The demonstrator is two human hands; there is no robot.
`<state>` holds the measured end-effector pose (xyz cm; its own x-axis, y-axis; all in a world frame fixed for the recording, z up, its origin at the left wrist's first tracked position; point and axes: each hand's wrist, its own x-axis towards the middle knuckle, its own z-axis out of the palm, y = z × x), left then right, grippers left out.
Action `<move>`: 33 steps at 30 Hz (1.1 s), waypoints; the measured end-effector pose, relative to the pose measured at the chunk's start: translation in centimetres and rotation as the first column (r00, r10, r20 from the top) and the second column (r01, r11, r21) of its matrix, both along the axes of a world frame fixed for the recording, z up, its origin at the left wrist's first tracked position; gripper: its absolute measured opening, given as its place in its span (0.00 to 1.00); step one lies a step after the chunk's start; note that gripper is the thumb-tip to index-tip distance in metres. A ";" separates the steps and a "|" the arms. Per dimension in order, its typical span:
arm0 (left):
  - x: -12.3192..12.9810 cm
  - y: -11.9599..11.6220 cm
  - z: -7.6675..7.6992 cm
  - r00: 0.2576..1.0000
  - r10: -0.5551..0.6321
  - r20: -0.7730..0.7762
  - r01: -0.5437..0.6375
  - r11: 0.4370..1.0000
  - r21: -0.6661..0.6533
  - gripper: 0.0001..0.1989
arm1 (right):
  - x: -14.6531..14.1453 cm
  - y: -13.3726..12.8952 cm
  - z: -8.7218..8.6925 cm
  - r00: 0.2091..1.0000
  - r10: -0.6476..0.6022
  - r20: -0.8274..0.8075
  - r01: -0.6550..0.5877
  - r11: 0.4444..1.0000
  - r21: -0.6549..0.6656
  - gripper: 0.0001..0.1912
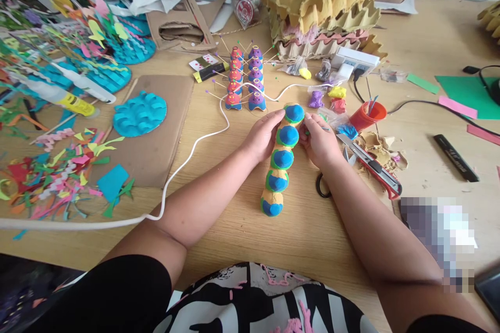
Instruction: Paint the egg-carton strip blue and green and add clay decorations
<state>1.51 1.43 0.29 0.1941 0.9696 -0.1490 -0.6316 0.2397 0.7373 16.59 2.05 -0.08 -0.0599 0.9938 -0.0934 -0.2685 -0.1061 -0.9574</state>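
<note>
An egg-carton strip (283, 159) of several bumps, each capped in blue with a green rim over yellow card, stands out toward me over the table. My left hand (263, 132) is closed on the left side of its far end. Against the opposite side, my right hand (321, 138) has its fingers curled at the top bump; a thin greenish bit shows by these fingers, too small to name. Beyond the strip stand a red-and-blue egg-carton strip (234, 77) with face marks and pins, and a purple-and-blue one (255, 75).
A utility knife (371, 164), black-handled scissors (323, 186) and a red cup (369, 114) lie near my right arm. A white cord (195, 140) crosses on the left, by cardboard (172, 135) and a blue clay disc (139, 113). Egg trays (324, 0) are stacked behind.
</note>
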 end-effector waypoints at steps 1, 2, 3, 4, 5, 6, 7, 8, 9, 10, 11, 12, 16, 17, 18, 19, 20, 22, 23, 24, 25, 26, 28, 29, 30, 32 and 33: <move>0.0 0.0 -0.1 1.000 0.003 0.004 -0.003 1.000 0.019 0.10 | 0.0 0.0 -0.1 1.000 -0.002 -0.005 0.002 1.000 0.000 0.34; 0.0 0.1 -0.1 1.000 0.002 0.001 -0.002 0.999 0.041 0.10 | 0.0 0.0 -0.1 1.000 -0.002 -0.007 0.002 1.000 0.002 0.34; 0.0 0.1 -0.2 1.000 -0.004 -0.009 0.004 0.998 0.055 0.09 | 0.0 0.1 -0.2 1.000 -0.001 -0.007 0.001 1.000 0.005 0.34; 0.0 0.1 -0.2 1.000 -0.011 -0.024 0.012 0.998 0.058 0.08 | 0.1 0.1 -0.2 1.000 0.000 -0.005 0.000 1.000 0.008 0.34; 0.0 0.1 -0.2 0.999 -0.017 -0.039 0.019 0.999 0.051 0.07 | 0.1 0.1 -0.2 1.000 0.002 -0.004 -0.002 1.000 0.011 0.34; 0.0 0.2 -0.3 0.998 -0.019 -0.052 0.021 0.999 0.038 0.07 | 0.1 0.1 -0.2 1.000 0.003 -0.005 -0.003 1.000 0.011 0.34; 0.0 0.2 -0.3 0.998 -0.023 -0.060 0.025 0.999 0.027 0.07 | 0.1 0.1 -0.2 1.000 0.003 -0.010 -0.003 1.000 0.010 0.34; 0.0 0.2 -0.3 0.998 -0.028 -0.063 0.030 0.999 0.027 0.07 | 0.1 0.1 -0.2 1.000 0.002 -0.017 -0.002 1.000 0.008 0.34; 0.0 0.2 -0.2 0.998 -0.032 -0.062 0.035 0.999 0.038 0.07 | 0.1 0.1 -0.2 1.000 0.001 -0.025 -0.001 1.000 0.006 0.34; -0.1 0.2 -0.2 0.998 -0.037 -0.059 0.040 0.998 0.054 0.08 | 0.1 0.1 -0.1 1.000 0.001 -0.032 -0.001 1.000 0.004 0.34; -0.1 0.2 -0.2 0.998 -0.040 -0.055 0.043 0.997 0.067 0.08 | 0.1 0.1 -0.1 0.999 0.004 -0.037 -0.004 1.000 0.001 0.34; -0.1 0.2 -0.3 0.998 -0.040 -0.049 0.044 0.996 0.074 0.08 | 0.1 0.1 -0.1 0.999 0.010 -0.042 -0.010 1.000 -0.004 0.34; -0.2 0.2 -0.5 0.999 -0.046 0.011 0.046 0.998 0.038 0.09 | 0.1 0.0 0.0 0.998 0.026 -0.058 -0.027 0.999 -0.020 0.31; -0.2 0.2 -0.5 0.998 -0.055 0.033 0.054 0.998 0.022 0.08 | 0.2 0.0 0.0 0.998 0.026 -0.060 -0.027 0.999 -0.018 0.31; -0.2 0.2 -0.6 0.996 -0.068 0.052 0.068 0.998 0.003 0.07 | 0.2 0.0 0.0 0.998 0.027 -0.060 -0.028 0.999 -0.017 0.31; -0.2 0.2 -0.6 0.994 -0.082 0.066 0.083 0.996 -0.021 0.07 | 0.2 0.0 0.0 0.998 0.030 -0.056 -0.031 0.999 -0.016 0.31; -0.2 0.2 -0.5 0.993 -0.094 0.077 0.098 0.994 -0.048 0.07 | 0.2 0.0 0.0 0.998 0.031 -0.053 -0.032 0.999 -0.018 0.31; -0.2 0.2 -0.4 0.990 -0.105 0.090 0.114 0.989 -0.098 0.08 | 0.1 0.0 0.1 0.998 0.022 -0.057 -0.023 0.999 -0.023 0.32; -0.2 0.2 -0.3 0.990 -0.105 0.091 0.115 0.986 -0.117 0.09 | 0.1 0.0 0.1 0.998 0.016 -0.068 -0.018 1.000 -0.026 0.31; -0.2 0.1 -0.2 0.991 -0.099 0.090 0.111 0.985 -0.130 0.09 | 0.0 -0.1 0.2 0.996 0.012 -0.085 -0.014 0.999 -0.029 0.31; -0.2 0.1 -0.1 0.992 -0.090 0.085 0.101 0.986 -0.133 0.09 | -0.1 -0.2 0.3 0.994 0.011 -0.109 -0.014 0.999 -0.034 0.30; -0.2 0.1 0.0 0.993 -0.083 0.080 0.093 0.987 -0.131 0.08 | -0.2 -0.3 0.4 0.991 0.013 -0.135 -0.018 0.999 -0.040 0.30; -0.3 0.0 0.1 0.993 -0.081 0.084 0.090 0.990 -0.110 0.05 | -0.3 -0.5 0.5 0.983 0.027 -0.182 -0.037 0.998 -0.052 0.30; -0.4 0.0 0.2 0.992 -0.083 0.094 0.092 0.991 -0.095 0.05 | -0.4 -0.6 0.6 0.979 0.035 -0.200 -0.047 0.997 -0.055 0.30; -0.4 0.0 0.2 0.990 -0.092 0.104 0.100 0.992 -0.078 0.06 | -0.4 -0.7 0.6 0.976 0.044 -0.212 -0.057 0.997 -0.056 0.30; -0.5 0.0 0.1 0.988 -0.118 0.099 0.124 0.990 -0.059 0.11 | -0.4 -0.8 0.5 0.972 0.058 -0.226 -0.072 0.996 -0.051 0.29; -0.4 0.0 0.1 0.988 -0.130 0.085 0.135 0.989 -0.062 0.14 | -0.4 -0.8 0.4 0.971 0.060 -0.233 -0.073 0.996 -0.048 0.28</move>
<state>1.07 1.41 0.41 0.3340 0.9228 -0.1919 -0.6475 0.3726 0.6648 16.15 1.26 0.31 -0.1519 0.9805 -0.1245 -0.4723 -0.1826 -0.8623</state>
